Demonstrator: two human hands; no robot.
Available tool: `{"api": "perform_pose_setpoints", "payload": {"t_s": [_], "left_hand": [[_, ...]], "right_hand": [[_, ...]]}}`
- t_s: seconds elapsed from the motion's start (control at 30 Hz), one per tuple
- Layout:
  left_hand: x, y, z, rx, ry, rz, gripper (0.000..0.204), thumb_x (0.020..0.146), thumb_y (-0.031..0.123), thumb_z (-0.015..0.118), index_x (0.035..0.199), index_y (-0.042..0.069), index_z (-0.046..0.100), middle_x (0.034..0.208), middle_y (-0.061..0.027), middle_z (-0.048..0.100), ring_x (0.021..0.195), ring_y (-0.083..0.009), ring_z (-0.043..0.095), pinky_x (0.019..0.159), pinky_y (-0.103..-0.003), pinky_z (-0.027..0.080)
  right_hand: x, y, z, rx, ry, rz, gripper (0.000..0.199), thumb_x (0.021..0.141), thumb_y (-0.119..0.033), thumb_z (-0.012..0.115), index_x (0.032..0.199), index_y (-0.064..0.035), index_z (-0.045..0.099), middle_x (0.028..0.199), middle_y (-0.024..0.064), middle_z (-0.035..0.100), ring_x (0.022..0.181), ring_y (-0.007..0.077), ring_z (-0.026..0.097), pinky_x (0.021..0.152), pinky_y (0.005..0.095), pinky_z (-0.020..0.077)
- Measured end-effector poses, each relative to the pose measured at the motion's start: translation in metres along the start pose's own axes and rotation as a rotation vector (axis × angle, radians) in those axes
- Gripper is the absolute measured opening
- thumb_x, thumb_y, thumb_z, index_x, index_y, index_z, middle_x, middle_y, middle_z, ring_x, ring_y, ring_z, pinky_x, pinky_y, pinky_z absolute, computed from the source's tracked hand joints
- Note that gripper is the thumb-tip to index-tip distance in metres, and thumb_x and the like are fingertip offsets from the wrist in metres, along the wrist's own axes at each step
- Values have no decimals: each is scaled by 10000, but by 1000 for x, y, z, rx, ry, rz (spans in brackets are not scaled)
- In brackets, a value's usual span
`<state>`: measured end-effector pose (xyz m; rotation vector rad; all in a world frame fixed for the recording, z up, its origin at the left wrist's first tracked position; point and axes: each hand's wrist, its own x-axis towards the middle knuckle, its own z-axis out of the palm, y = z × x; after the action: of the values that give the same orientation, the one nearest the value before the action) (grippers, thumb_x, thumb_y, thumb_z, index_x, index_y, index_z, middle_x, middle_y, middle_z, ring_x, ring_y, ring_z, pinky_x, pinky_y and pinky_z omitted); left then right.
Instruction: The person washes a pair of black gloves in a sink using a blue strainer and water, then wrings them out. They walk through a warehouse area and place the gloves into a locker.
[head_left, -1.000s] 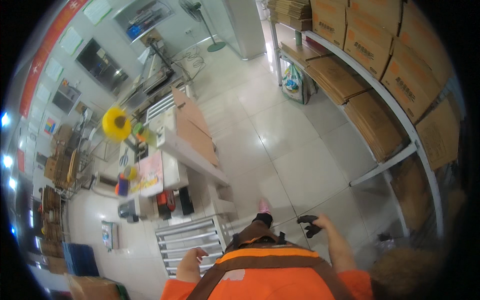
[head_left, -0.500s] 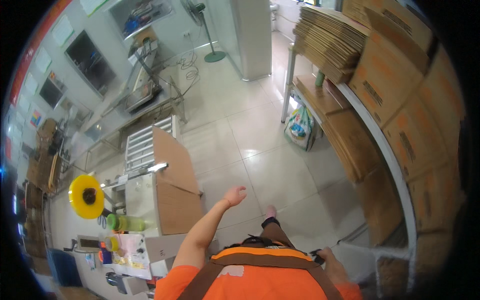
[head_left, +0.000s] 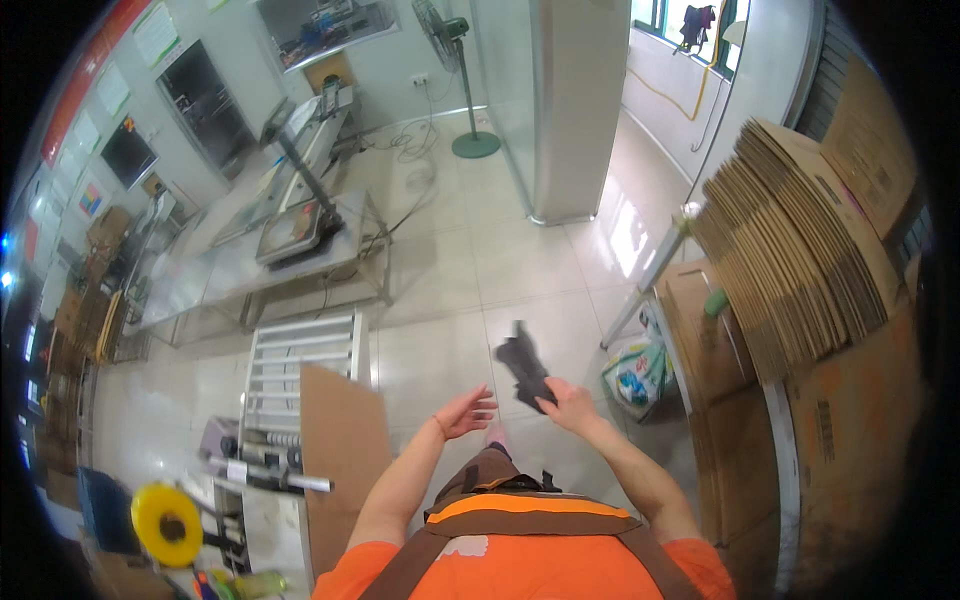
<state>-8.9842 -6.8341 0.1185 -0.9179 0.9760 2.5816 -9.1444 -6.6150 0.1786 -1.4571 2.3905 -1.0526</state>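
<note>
Right hand gripping a dark, floppy glove over a glossy tiled floor.

The right hand [head_left: 568, 400] is closed on the glove [head_left: 524, 366], whose limp fabric juts up and left from the fingers. The left hand [head_left: 466, 411] hangs spread and empty just beside it. Flattened corrugated cartons [head_left: 790, 250] stack on the shelf at right.
</note>
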Motion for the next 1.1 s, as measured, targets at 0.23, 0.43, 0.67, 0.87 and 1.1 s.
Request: {"api": "perform_pose_setpoints", "payload": {"t_s": [0.23,0.43,0.67,0.87,1.1], "left_hand": [[124,220,110,-191,-39,438,325,874,223,610,1162,91,539,873,-58,621,767,-151,598,672,-306,517],[232,348,183,303,-171,690,354,757,-6,601,1090,63,505,944,-17,542,907,-129,531,804,-277,446],[360,483,250,842,-339,570,351,707,-30,535,1037,84,493,957,-5,506,915,-116,492,801,-275,432],[486,582,314,1126,-417,321,295,676,5,551,962,58,501,815,7,504,778,-109,486,663,-271,431],[666,674,382,800,-561,187,298,751,-23,603,1036,45,546,903,4,582,840,-88,540,731,-232,438]], "right_hand": [[174,53,-39,-44,-128,-98,234,771,-284,652,879,-91,573,787,114,609,678,336,603,567,414,484],[309,142,-69,187,-62,268,360,768,-380,676,881,-56,566,746,198,592,732,371,588,637,421,475],[504,262,-203,1019,-19,137,588,801,-181,673,1326,-86,425,1161,63,545,983,152,521,807,297,468],[625,352,-271,855,13,222,336,833,-61,607,1163,-17,565,1001,67,623,833,122,583,787,262,483],[666,481,-349,1120,394,317,168,794,38,535,951,-17,550,1046,91,609,918,129,557,822,267,456]]}}
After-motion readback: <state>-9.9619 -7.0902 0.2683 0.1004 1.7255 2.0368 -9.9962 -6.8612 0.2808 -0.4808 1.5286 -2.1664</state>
